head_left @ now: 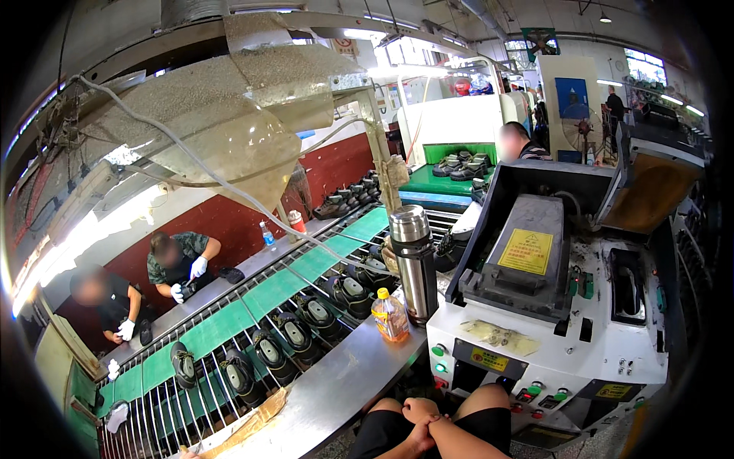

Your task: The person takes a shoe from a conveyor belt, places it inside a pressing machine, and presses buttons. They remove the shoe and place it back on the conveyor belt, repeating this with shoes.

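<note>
Both my hands rest together in my lap, between my bare knees. My right hand (417,410) is closed, with its fingers curled, and nothing shows in it. My left hand (422,434) is wrapped round my right wrist. Close ahead of them runs a metal ledge (336,394). On it stand a plastic bottle (391,317) of orange liquid with a yellow cap and a tall steel thermos (414,268). Neither hand touches these. Beyond the ledge, several dark work shoes (269,354) lie on a roller conveyor (164,405).
At right stands a white machine (474,336) with buttons and a raised lid (650,183). A green strip (252,294) runs along the conveyor. Across it, two gloved co-workers (183,260) handle dark shoes. More shoes (461,165) sit on a green belt; another person (524,144) is behind the machine.
</note>
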A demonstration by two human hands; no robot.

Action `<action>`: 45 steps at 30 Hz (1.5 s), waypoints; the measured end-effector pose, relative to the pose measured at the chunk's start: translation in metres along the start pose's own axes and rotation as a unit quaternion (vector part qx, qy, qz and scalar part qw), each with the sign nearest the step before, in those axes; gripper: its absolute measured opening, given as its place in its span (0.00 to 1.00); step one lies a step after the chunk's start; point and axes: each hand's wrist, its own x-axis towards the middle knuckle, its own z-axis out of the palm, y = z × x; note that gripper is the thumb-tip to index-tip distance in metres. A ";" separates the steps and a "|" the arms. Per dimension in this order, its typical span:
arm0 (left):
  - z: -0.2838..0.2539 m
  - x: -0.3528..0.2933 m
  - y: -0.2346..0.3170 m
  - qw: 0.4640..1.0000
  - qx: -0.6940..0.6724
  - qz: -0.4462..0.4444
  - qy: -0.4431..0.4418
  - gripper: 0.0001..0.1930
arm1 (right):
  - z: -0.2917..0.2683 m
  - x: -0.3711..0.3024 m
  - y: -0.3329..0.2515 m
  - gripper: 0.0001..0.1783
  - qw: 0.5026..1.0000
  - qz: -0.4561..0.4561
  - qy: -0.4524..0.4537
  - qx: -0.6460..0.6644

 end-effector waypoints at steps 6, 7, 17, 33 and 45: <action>0.007 -0.004 0.002 0.999 -0.029 -0.011 -0.010 0.20 | -0.002 0.001 -0.010 0.14 0.998 -0.011 0.050 0.029; 0.007 -0.006 0.002 0.999 -0.033 -0.009 -0.012 0.20 | -0.002 0.001 -0.013 0.13 0.998 -0.011 0.061 0.029; 0.010 -0.014 0.002 0.995 -0.090 -0.025 -0.032 0.19 | 0.000 0.003 -0.010 0.13 0.988 0.001 0.117 0.103; 0.015 -0.016 0.009 0.990 -0.143 -0.002 -0.008 0.13 | -0.002 0.005 -0.002 0.13 0.999 0.007 0.032 0.010; 0.004 -0.007 0.010 0.999 -0.034 0.005 0.001 0.10 | -0.010 -0.001 -0.014 0.12 0.987 0.053 0.140 0.059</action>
